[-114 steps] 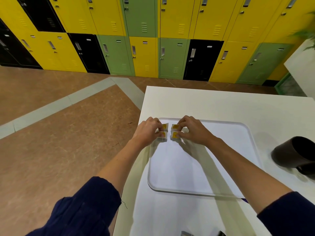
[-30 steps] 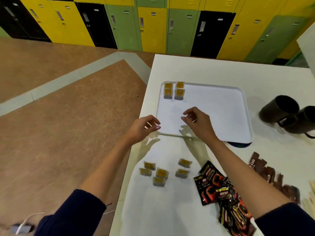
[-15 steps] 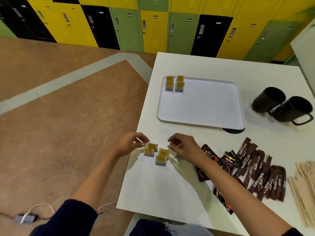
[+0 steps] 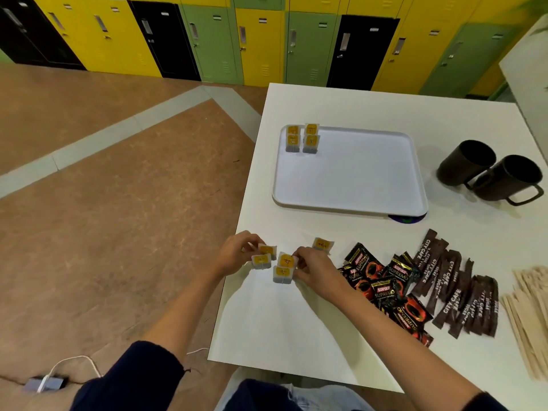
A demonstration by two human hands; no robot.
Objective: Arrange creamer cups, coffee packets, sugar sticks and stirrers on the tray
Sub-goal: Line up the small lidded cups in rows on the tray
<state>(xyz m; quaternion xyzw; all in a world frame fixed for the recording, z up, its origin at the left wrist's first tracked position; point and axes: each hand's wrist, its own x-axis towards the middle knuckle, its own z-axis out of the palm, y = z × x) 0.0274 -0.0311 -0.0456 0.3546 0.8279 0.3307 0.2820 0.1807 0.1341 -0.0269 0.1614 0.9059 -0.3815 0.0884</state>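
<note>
Tabletop [image 4: 296, 336], white; yellow/green/black lockers [image 4: 261, 40] behind.
1. Tray [image 4: 341, 207], white, far centre of tabletop. Creamer cups [image 4: 302, 139], 4 pcs, 2x2 block in its far-left corner.
2. Loose creamer cups [image 4: 274, 264], 4 pcs, off tray, near-left of tabletop. L hand [image 4: 237, 256]: fingers curled, pinching the left two. R hand [image 4: 315, 269]: fingers curled, pinching the right two.
3. Single creamer cup [image 4: 322, 244], just beyond R hand, apart from group.
4. Coffee packets [image 4: 382, 283], black/red, heaped right of R hand.
5. Sugar sticks [image 4: 453, 289], brown, fanned beside packets.
6. Stirrers [image 4: 530, 315], wooden, at right edge.
7. Mugs [image 4: 489, 173], 2 pcs, dark, side by side right of tray.
</note>
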